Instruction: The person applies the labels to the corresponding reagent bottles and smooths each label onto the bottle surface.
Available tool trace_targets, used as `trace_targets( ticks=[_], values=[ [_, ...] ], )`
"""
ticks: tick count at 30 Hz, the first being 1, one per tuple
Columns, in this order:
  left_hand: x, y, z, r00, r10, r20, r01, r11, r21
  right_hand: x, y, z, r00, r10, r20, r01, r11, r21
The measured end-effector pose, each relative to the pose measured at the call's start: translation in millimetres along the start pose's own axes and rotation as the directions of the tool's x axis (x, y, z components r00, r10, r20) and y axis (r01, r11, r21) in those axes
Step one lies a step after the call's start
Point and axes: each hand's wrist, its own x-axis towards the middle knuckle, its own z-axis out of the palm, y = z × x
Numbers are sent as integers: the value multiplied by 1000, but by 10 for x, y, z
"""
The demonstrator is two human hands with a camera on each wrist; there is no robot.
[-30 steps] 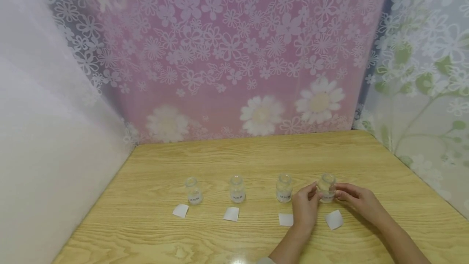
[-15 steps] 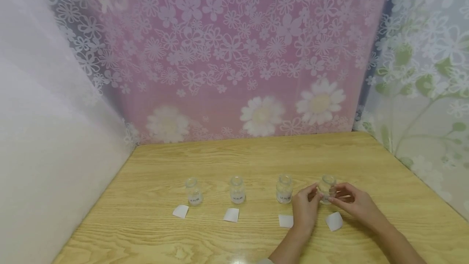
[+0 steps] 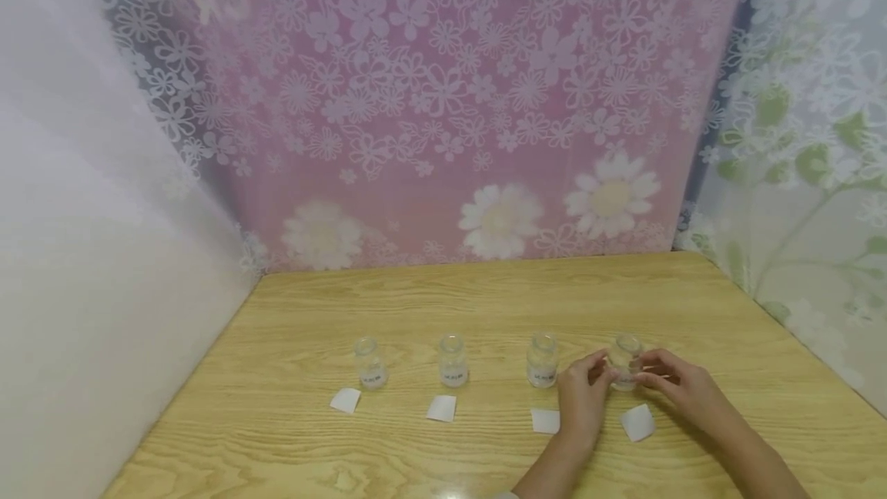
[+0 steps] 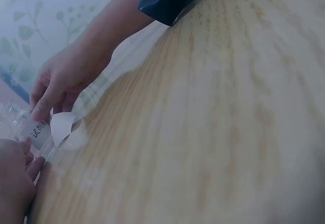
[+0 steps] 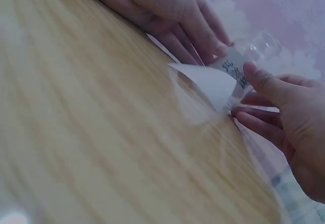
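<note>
A small clear glass bottle [image 3: 627,356] stands at the right end of a row, with a white label [image 5: 234,71] bearing dark handwritten characters low on its front. My left hand [image 3: 582,399] holds its left side, the thumb at the label's edge. From the right, my right hand [image 3: 682,387] grips the same bottle between thumb and fingers. Both thumbs lie against the label in the right wrist view. Just in front of the bottle lies a curled square of white paper [image 3: 637,423]. Parts of the bottle's sides are hidden behind my fingers.
Three similar labelled bottles stand to the left: one close by [image 3: 543,362], a middle one [image 3: 453,362] and a far one [image 3: 370,364]. Before each lies a white paper square, the nearest [image 3: 545,420] partly behind my left wrist. Patterned curtains [image 3: 485,98] bound the wooden table [image 3: 312,453].
My right thumb moved onto the label's front, then back toward its right edge. The left hand keeps its hold. The head view has shifted slightly.
</note>
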Motion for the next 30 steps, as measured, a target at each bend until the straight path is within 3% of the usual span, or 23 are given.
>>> trace_targets(
  ticks=[6, 18, 24, 30],
  values=[
    [-13, -6, 4, 1000, -8, -1, 8, 999, 47, -38, 98, 23, 999, -25, 25, 23, 998, 58],
    [6, -15, 23, 1000, -1, -9, 1, 998, 68, -18, 54, 45, 1000, -26, 17, 25, 998, 49],
    [-23, -1, 30, 1000, -16, 14, 15, 997, 72, -46, 56, 17, 996, 62, 69, -70, 990, 124],
    [-26, 21, 31, 998, -19, 58, 8, 984, 179, -41, 82, -10, 992, 77, 101, -95, 980, 177]
  ],
)
